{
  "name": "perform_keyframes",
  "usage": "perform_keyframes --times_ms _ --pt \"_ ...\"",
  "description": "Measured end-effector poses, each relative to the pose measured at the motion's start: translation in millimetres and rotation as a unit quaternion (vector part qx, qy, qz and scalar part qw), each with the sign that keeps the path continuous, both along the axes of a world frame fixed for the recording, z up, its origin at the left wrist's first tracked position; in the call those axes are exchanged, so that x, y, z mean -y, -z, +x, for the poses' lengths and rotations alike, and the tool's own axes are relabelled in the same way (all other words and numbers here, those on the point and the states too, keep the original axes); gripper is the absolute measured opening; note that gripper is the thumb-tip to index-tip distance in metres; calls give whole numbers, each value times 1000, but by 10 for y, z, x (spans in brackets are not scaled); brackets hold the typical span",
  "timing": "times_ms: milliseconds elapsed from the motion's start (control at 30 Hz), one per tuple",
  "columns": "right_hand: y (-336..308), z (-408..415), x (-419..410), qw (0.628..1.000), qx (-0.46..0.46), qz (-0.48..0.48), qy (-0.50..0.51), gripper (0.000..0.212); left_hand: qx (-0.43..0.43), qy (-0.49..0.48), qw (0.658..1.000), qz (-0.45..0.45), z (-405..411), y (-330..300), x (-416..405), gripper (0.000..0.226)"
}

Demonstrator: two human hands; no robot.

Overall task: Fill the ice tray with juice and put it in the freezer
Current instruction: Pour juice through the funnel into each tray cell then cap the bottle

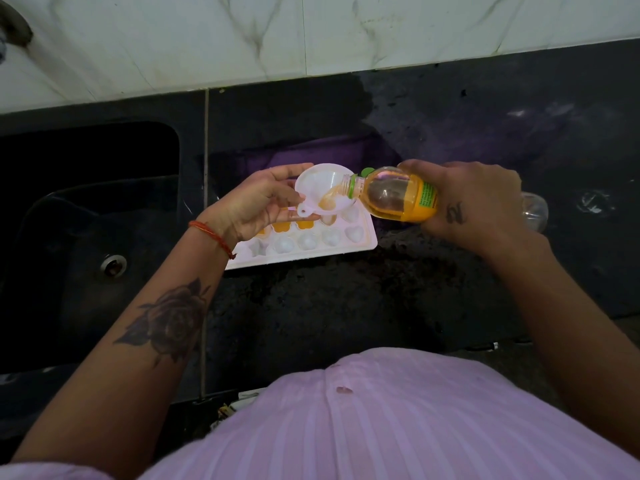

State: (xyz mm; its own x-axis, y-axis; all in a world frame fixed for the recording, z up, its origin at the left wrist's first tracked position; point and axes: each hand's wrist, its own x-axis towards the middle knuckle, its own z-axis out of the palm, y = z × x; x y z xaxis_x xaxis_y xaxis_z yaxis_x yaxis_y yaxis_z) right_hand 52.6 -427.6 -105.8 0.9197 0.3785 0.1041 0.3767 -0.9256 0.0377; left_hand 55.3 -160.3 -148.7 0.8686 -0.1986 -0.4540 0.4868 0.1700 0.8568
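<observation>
Mid-frame, left hand (258, 202) pinched a white funnel (323, 188) over the white ice tray (360, 242) on the dark counter (346, 306). Right hand (474, 202) wrapped round a tipped juice bottle (398, 194), juice running into funnel; a few cells orange.

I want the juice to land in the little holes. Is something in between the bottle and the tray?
Yes. A white funnel sits between the juice bottle and the ice tray. The left hand holds it over the tray, and the right hand tips the bottle's mouth into it. The juice passes through the funnel; it guides rather than blocks.
</observation>
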Motion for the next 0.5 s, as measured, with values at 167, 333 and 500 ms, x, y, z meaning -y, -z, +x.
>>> perform_keyframes --times_ms 167,333,500 --pt "1 6 10 999 -36 26 3 77 0 -12 1000 -7 -12 -38 5 51" --pt "-16 -8 38 995 -70 69 19 83 3 -22 999 -37 -4 -73 30 48" --pt "-36 -23 120 995 -60 74 36 83 9 -17 999 -46 41 -67 127 45"
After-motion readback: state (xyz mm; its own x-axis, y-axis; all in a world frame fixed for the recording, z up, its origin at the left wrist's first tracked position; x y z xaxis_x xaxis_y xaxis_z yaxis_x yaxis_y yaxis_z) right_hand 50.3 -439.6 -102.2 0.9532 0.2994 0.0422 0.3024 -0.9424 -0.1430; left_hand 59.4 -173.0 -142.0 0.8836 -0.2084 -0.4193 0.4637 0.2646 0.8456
